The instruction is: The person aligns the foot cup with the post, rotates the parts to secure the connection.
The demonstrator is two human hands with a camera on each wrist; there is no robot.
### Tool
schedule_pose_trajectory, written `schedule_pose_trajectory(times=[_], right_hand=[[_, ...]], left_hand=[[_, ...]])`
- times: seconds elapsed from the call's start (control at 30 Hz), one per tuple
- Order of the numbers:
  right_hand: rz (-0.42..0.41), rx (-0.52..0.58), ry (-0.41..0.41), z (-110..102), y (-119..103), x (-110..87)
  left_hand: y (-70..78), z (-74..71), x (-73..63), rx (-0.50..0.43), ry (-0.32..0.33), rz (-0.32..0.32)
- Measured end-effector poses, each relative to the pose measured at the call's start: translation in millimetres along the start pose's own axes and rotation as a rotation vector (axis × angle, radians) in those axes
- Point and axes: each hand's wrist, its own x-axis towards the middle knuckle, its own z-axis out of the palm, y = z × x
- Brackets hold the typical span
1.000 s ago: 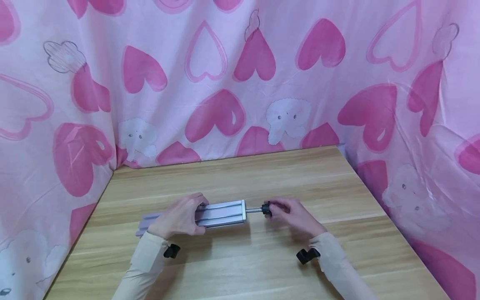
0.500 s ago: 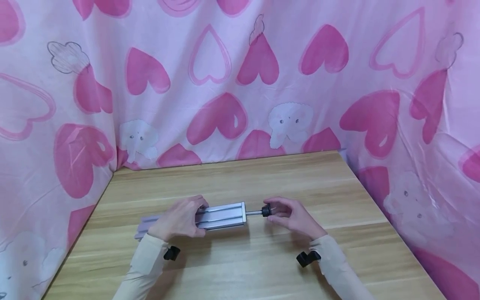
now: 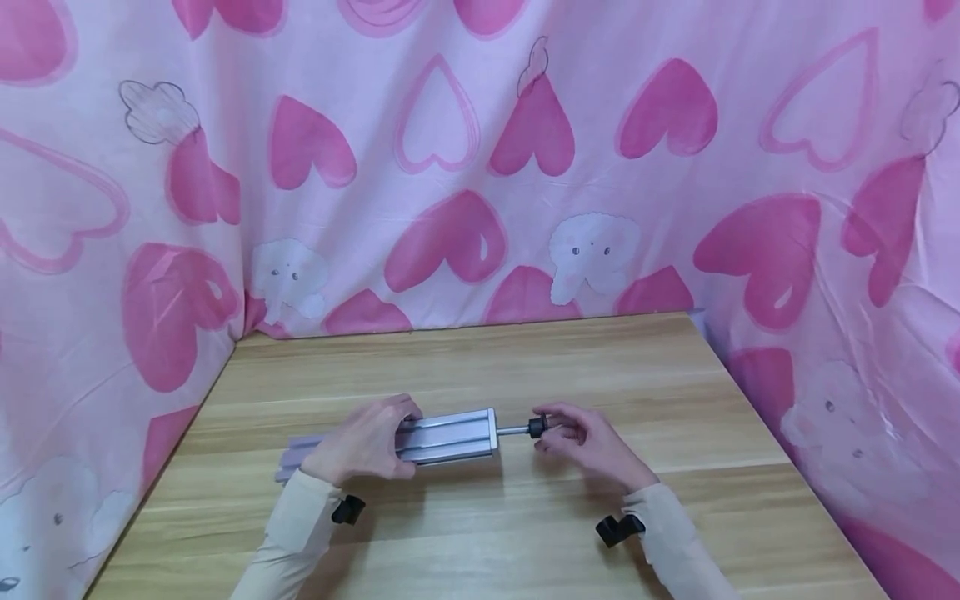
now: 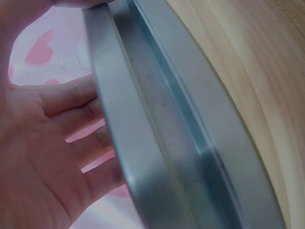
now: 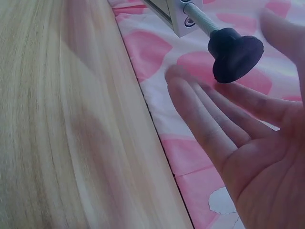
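Note:
My left hand [image 3: 362,443] grips a silver aluminium extrusion [image 3: 450,437] over its middle, holding it sideways just above the table. In the left wrist view the grooved side of the extrusion [image 4: 128,114] runs between the thumb and the fingers. From the end plate on its right a threaded rod [image 5: 202,20] sticks out, tipped with a round black levelling foot [image 5: 238,56]. My right hand [image 3: 588,443] is around this foot, its fingers extended and thumb apart. One finger lies close under the foot; whether it touches cannot be told.
Below the hands lies a wood-grain table [image 3: 480,533]. A pink curtain [image 3: 480,167] with hearts hangs behind it and on both sides. Each wrist carries a black camera mount.
The right hand's fingers, earlier bunched at the black foot, have spread apart from it. The left hand keeps its grip on the extrusion. The head view has shifted slightly.

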Motion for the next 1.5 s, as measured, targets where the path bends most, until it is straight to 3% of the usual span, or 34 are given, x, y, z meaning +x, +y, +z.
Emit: schedule_pose_trajectory(times=[0.23, 0.4, 0.73, 1.0, 1.27, 1.5], right_hand=[[-0.090, 0.056, -0.005, 1.6, 0.0, -1.8], [-0.127, 0.034, -0.004, 1.4, -0.3, -1.2], [-0.076, -0.013, 0.020, 2.1, 2.9, 0.9], [0.043, 0.026, -0.009, 2.3, 5.6, 3.7], [-0.007, -0.043, -0.003, 3.0, 4.2, 0.7], [-0.087, 0.002, -0.011, 3.9, 3.4, 1.6]], left_hand=[[0.6, 0.5, -2.4, 0.001, 0.008, -0.035], [0.3, 2.2, -2.7, 0.015, -0.005, -0.052], [0.4, 3.7, -2.3, 0.018, -0.013, -0.064], [2.3, 4.0, -2.9, 0.017, -0.017, -0.071], [1.3, 4.1, -1.5, 0.024, -0.009, -0.056], [0.0, 4.8, -0.7, 0.023, -0.017, -0.065]])
